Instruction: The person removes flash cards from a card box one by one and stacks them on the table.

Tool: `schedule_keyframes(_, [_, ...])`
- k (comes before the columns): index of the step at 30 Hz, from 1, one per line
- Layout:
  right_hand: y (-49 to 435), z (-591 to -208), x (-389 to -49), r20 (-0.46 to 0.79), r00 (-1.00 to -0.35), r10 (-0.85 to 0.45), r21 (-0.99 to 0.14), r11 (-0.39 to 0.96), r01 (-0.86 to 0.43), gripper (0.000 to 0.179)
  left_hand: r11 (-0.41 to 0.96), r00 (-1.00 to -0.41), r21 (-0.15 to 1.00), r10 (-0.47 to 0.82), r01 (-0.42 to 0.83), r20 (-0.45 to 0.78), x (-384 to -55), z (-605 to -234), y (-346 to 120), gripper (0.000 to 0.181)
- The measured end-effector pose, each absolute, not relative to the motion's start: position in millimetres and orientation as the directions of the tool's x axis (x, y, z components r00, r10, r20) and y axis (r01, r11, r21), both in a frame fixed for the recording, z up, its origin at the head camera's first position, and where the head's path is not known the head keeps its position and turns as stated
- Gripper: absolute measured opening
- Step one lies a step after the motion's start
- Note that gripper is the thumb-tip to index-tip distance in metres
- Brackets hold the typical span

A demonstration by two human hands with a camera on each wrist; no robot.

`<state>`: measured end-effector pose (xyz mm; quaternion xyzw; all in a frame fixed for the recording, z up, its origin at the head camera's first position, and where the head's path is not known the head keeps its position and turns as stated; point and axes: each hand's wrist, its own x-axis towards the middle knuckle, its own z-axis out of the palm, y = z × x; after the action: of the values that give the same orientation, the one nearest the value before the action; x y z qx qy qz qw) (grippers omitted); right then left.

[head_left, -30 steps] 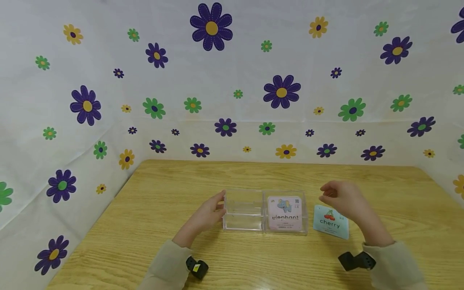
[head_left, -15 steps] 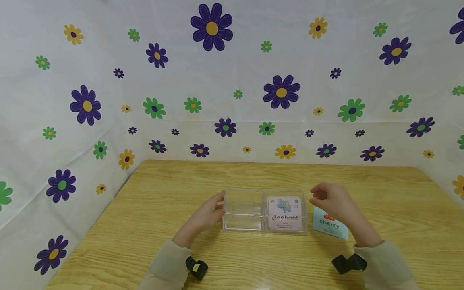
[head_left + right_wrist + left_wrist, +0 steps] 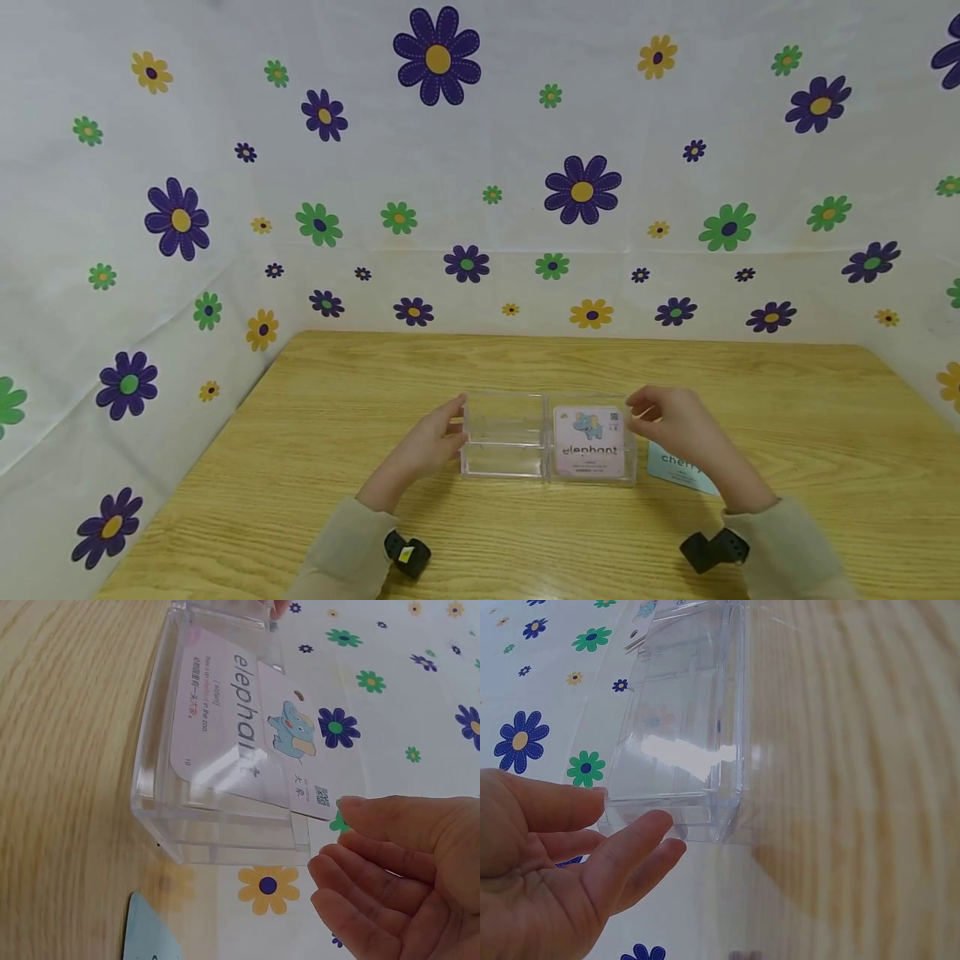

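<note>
A clear plastic box (image 3: pixel 502 474) with two side-by-side compartments stands on the table. Its right compartment holds an upright pink elephant card (image 3: pixel 589 462); no card shows in the left one. My left hand (image 3: pixel 427 442) is at the box's left end, its relaxed fingertips touching the wall, as the left wrist view shows. At the opposite end is my right hand (image 3: pixel 671 417), fingers loosely bent. In the right wrist view its thumb tip (image 3: pixel 351 806) lies right at the elephant card's upper corner. A light-blue cherry card (image 3: pixel 678 471) lies on the table, partly hidden beneath the right forearm.
The wooden table (image 3: pixel 360 375) runs back to a white cloth (image 3: pixel 510 125) printed with purple, green and yellow flowers. More of this cloth hangs at both sides. A black wrist camera (image 3: pixel 407 554) is strapped at the left cuff, and another camera (image 3: pixel 712 550) at the right.
My right hand has moved left and slightly down, from above the cherry card to the box's right end, covering more of that card. The left hand, box and elephant card have stayed put.
</note>
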<state>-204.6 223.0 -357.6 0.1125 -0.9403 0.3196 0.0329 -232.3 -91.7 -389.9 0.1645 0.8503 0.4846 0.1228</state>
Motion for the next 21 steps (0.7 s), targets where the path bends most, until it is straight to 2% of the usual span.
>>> schedule_keyframes(14, [214, -364, -205, 0.152, -0.969, -0.195, -0.564, 0.788, -0.247, 0.025, 0.476, -0.912, 0.861, 0.408, 0.181, -0.034, -233, -392, -93, 0.054])
schedule_keyframes(21, [211, -364, -205, 0.162, -0.967, -0.198, -0.542, 0.801, -0.255, 0.032, 0.47, -0.912, 0.864, 0.409, 0.179, -0.034, -233, -392, -93, 0.054])
